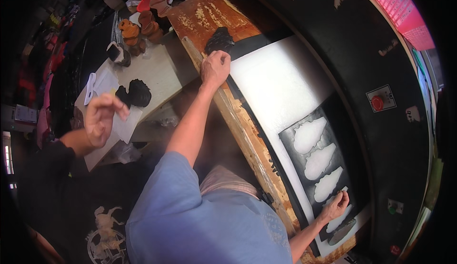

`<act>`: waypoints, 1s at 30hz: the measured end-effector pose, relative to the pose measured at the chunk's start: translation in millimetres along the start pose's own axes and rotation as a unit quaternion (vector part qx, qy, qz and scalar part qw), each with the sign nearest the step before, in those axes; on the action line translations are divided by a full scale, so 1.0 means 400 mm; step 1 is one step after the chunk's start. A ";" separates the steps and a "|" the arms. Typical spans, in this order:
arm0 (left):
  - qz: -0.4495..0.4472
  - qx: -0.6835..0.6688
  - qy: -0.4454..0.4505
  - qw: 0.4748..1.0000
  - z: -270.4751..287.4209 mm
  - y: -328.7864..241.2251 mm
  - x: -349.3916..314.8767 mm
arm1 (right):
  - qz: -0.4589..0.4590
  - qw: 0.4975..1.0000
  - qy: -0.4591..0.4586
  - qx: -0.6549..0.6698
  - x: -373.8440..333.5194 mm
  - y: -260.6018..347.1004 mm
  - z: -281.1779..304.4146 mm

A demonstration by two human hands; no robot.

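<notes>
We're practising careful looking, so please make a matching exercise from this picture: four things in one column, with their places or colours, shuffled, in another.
Column one
1. Camera wearer's left hand
2. Camera wearer's right hand
3. Perforated basket, upper right
4. Round push button, about midway down the right side

Column two
A. red
B. beside the dark stack of cut pieces
C. pink
D. over the black sheet with cut-out shapes

Pairs: 1-B; 2-D; 3-C; 4-A

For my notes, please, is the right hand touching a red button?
No, the right hand is at the cut-out black sheet.
</notes>
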State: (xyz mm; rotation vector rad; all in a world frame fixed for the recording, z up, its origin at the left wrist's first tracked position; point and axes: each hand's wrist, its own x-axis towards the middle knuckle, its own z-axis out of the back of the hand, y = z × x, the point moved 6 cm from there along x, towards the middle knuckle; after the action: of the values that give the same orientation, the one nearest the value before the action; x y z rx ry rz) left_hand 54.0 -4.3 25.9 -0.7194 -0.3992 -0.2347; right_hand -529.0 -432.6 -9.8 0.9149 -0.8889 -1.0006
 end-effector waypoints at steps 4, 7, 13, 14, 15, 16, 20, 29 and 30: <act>0.002 -0.020 -0.008 1.000 -0.013 -0.010 -0.005 | 0.000 1.000 -0.006 -0.010 0.016 0.007 0.013; 0.006 -0.027 -0.008 1.000 -0.009 -0.011 -0.012 | 0.002 1.000 -0.006 -0.009 0.013 0.015 0.017; 0.029 -0.054 0.009 0.998 -0.009 -0.012 -0.013 | 0.000 1.000 -0.005 -0.026 0.013 0.026 0.011; 0.029 -0.054 0.007 0.998 -0.009 -0.012 -0.012 | -0.005 1.000 -0.007 -0.019 0.013 0.023 0.009; 0.030 -0.055 0.006 0.998 -0.009 -0.012 -0.013 | 0.005 1.000 -0.007 -0.027 0.014 0.026 0.008; 0.025 -0.049 0.005 0.998 -0.009 -0.014 -0.013 | 0.009 1.000 -0.008 -0.027 0.015 0.026 0.008; 0.000 -0.026 -0.013 1.000 -0.005 -0.019 -0.015 | 0.009 0.998 -0.008 -0.054 0.017 0.024 0.017; 0.000 -0.055 -0.022 0.998 0.010 -0.036 -0.020 | 0.033 0.996 -0.029 -0.083 0.073 -0.079 0.075; 0.002 -0.064 -0.022 0.998 0.011 -0.036 -0.021 | 0.057 0.994 -0.021 -0.086 0.098 -0.101 0.081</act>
State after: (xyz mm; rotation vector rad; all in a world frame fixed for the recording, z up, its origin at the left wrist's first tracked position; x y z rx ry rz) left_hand 40.5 -11.2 33.8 -0.8523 -0.4262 -0.2418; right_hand -559.2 -486.8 -28.6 0.6930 -0.8657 -0.9838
